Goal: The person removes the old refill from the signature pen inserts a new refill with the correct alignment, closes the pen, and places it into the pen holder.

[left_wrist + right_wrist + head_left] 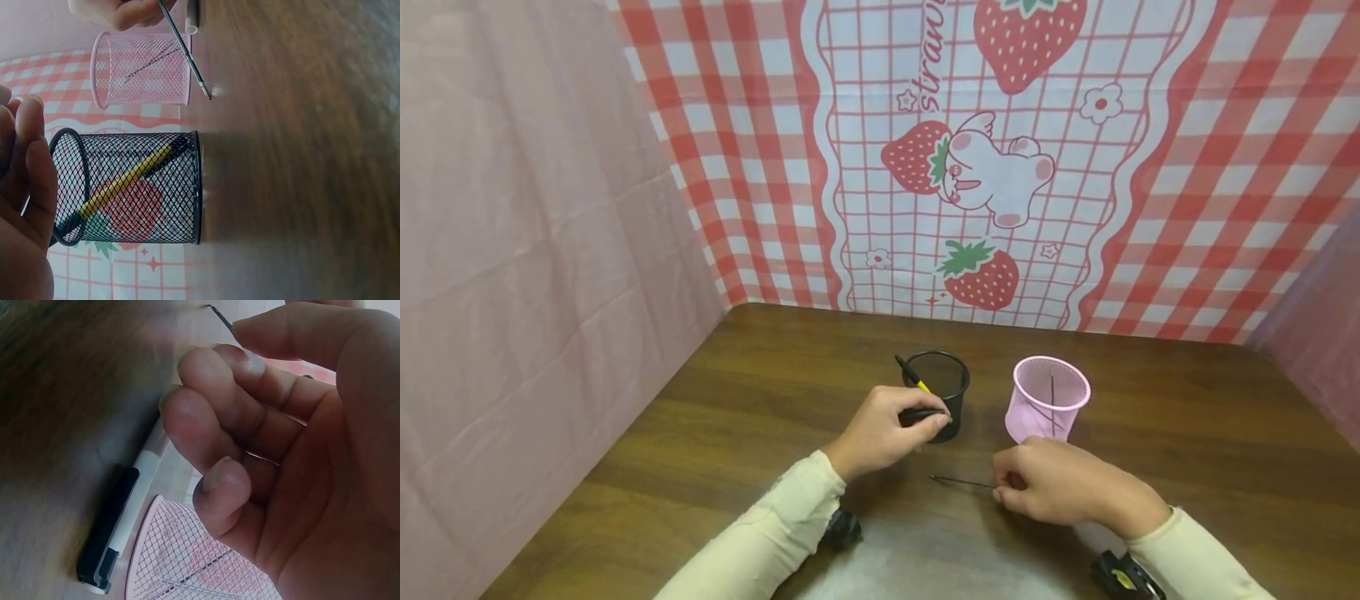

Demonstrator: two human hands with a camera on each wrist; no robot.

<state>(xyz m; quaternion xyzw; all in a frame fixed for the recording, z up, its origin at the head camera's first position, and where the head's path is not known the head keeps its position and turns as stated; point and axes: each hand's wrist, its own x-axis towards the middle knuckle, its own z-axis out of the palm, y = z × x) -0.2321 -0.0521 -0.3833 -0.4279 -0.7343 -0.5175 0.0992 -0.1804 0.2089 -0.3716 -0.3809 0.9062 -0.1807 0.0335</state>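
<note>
My left hand (880, 429) pinches a short black pen-like piece (917, 414) with a yellowish tip, in front of the black mesh cup (967, 383). A yellow and black pen (125, 182) leans inside that cup. Between thumb and fingertips my right hand (1060, 483) holds a thin dark pen refill (961, 482), its tip pointing left, low over the table. The pink mesh cup (1017, 382) stands just beyond the right hand, with thin dark refills (150, 64) inside. Beside the right hand lies a white and black pen (125, 515), hidden in the head view.
The brown wooden table (760, 375) ends at a red checked strawberry cloth (775, 125) behind. Pink cloth (550, 208) hangs on the left, and another cloth (1315, 333) on the right. Black wrist devices (844, 529) sit under the cuffs.
</note>
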